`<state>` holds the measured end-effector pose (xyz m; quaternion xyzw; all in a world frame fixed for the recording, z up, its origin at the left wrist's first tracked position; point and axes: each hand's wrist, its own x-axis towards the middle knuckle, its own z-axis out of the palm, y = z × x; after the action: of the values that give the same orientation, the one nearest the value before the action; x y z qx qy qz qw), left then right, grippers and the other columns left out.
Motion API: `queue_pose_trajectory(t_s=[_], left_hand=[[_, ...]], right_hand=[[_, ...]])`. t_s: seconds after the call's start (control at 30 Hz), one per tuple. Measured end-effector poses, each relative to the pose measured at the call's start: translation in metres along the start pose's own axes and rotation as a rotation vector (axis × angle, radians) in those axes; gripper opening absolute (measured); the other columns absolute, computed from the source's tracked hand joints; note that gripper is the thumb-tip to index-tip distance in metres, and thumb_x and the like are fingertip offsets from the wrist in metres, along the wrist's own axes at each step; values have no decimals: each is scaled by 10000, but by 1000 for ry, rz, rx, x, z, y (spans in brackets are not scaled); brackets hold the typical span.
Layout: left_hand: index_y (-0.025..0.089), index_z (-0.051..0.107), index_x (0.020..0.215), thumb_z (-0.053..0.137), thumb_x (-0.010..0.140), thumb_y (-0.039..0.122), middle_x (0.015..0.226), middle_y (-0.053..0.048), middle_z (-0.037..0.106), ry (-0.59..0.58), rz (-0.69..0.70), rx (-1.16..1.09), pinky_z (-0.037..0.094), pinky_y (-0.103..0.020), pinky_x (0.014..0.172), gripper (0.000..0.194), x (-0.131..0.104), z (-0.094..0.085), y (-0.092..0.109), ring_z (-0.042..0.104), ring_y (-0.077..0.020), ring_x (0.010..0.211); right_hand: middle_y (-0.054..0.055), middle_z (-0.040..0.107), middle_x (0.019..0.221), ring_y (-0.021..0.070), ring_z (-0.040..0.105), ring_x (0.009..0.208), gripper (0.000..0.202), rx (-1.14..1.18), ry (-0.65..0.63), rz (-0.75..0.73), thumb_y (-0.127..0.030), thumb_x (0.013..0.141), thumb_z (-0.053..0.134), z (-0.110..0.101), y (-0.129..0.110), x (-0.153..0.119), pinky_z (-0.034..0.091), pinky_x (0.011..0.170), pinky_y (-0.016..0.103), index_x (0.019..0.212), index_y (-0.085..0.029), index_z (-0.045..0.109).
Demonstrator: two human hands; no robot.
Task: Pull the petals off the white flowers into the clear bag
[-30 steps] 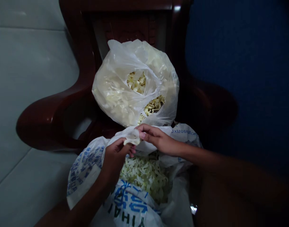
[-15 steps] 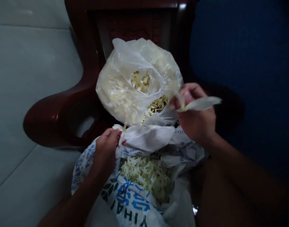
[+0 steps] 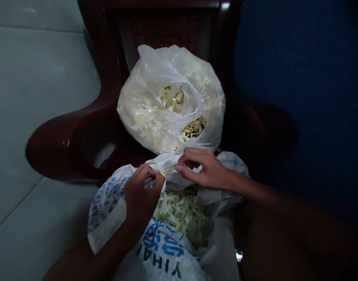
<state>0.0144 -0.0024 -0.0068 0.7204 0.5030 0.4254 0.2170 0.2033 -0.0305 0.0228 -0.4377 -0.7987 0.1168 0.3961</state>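
My left hand (image 3: 145, 187) pinches a small pale piece above the near sack, its thumb and forefinger pressed together. Close beside it, my right hand (image 3: 203, 168) has thumb and fingertips closed on the other end of a pale yellowish-white piece (image 3: 168, 171), like a petal or strip. Beneath both hands lies an open white sack (image 3: 164, 255) with blue and green print, holding a heap of pale shreds (image 3: 184, 214). Behind it a translucent plastic bag (image 3: 143, 113) bulges with similar pale pieces, which show through two openings.
A dark red wooden chair (image 3: 61, 136) with curved arms holds the plastic bag. Grey floor tiles (image 3: 35, 78) are at the left, and a dark blue surface (image 3: 284, 58) is at the right. My legs flank the sack.
My right hand has moved left and down to meet my left hand. The long white piece it held is no longer visible there. My left hand has shifted slightly right.
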Motion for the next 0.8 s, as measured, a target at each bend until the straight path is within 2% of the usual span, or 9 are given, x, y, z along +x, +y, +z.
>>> queue_pose_trajectory(t_s=[0.1,0.23,0.3,0.5,0.67,0.8], left_hand=[[170,511,656,562,769,215,823,-6,602,-33,24,-64,502,-206,719,132,2,-1,0,589,-120,768],[184,591,751,549,809,247,822,2,631,-184,25,-225,499,-204,692,96,-3,1,3,619,-122,758],[190,605,795,539,825,266,796,8,647,-207,-44,-298,496,-209,680,105,-6,3,5,633,-122,723],[184,571,945,626,772,296,866,-16,681,-178,-245,-543,514,-221,709,213,-3,3,8,657,-138,774],[180,632,940,607,787,345,898,-29,693,-206,-319,-579,512,-233,764,227,-2,4,6,657,-143,810],[174,643,946,594,795,370,905,-38,696,-239,-356,-629,515,-281,808,252,-4,7,3,660,-164,827]], right_hand=[[3,529,753,99,505,685,117,69,75,-14,-259,873,505,2,-2,1,400,650,228,894,-169,577],[37,605,928,114,563,815,211,121,-46,6,-298,883,509,15,6,1,433,734,237,1043,-184,585],[37,630,952,122,577,838,220,155,-71,27,-316,882,511,22,12,1,439,743,242,1043,-189,590],[25,643,929,122,587,841,200,239,-2,103,-334,880,507,29,11,1,449,759,245,976,-195,614],[8,654,869,111,594,766,212,282,26,175,-360,815,598,32,9,0,456,716,224,929,-182,624],[-11,674,857,119,608,769,190,205,12,211,-360,839,561,35,11,-2,444,719,230,937,-213,631]])
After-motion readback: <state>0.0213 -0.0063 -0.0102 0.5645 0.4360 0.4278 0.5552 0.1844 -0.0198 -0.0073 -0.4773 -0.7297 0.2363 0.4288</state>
